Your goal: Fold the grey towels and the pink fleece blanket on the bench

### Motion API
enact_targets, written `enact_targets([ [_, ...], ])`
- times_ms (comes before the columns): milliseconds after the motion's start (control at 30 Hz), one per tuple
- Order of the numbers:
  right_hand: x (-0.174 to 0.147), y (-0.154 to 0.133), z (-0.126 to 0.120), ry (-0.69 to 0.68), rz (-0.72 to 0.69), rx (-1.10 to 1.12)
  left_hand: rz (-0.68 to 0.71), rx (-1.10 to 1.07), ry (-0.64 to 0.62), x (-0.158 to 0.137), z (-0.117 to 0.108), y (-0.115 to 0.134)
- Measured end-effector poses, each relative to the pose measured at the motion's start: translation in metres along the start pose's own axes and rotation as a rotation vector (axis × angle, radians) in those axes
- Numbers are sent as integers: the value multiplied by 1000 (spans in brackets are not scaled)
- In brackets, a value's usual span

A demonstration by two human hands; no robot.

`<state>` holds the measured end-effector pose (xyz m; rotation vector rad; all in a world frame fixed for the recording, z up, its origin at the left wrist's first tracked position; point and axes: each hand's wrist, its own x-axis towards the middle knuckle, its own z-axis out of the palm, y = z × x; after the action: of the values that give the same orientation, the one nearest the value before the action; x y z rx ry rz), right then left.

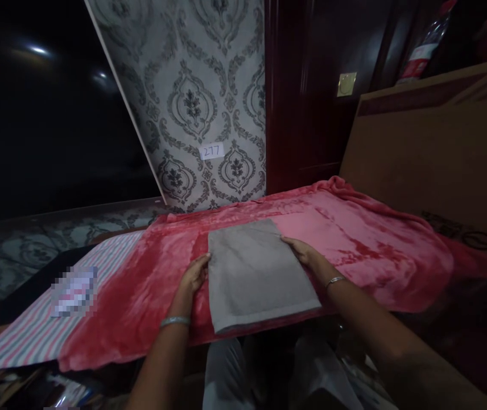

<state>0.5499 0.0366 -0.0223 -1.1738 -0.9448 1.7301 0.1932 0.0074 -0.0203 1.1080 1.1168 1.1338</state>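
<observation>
A folded grey cloth [256,273] lies flat in a near rectangle on the red plush blanket [354,245], close to the front edge. My left hand [195,273] is at the cloth's left edge, fingers curled in against it. On the other side, my right hand [301,249] grips the upper right edge between thumb and fingers. Slight creases run across the top of the cloth. Some fingertips of both hands are hard to make out at the edges.
A striped cloth [111,256] extends from the blanket's left side, with a blurred-out item [75,291] on it. A large dark screen [56,114] stands behind at left. To the right are a cardboard box [431,154] and a bottle [422,57]. A label [211,150] marks the wall.
</observation>
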Motion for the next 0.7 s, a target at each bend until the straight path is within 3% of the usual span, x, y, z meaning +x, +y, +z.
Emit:
enact_targets([
  [100,-9,3,-2,13,26,1,27,-1,2,-1,8,0],
  [267,-17,4,4,-61,-74,-33,106,27,58,-1,19,-4],
  [400,-19,-1,14,0,-115,-20,51,59,132,3,17,0],
  [567,-60,-15,21,-35,-324,10,-27,88,152,-7,28,33],
  [700,-120,-33,6,95,-445,34,50,246,145,-8,68,71],
])
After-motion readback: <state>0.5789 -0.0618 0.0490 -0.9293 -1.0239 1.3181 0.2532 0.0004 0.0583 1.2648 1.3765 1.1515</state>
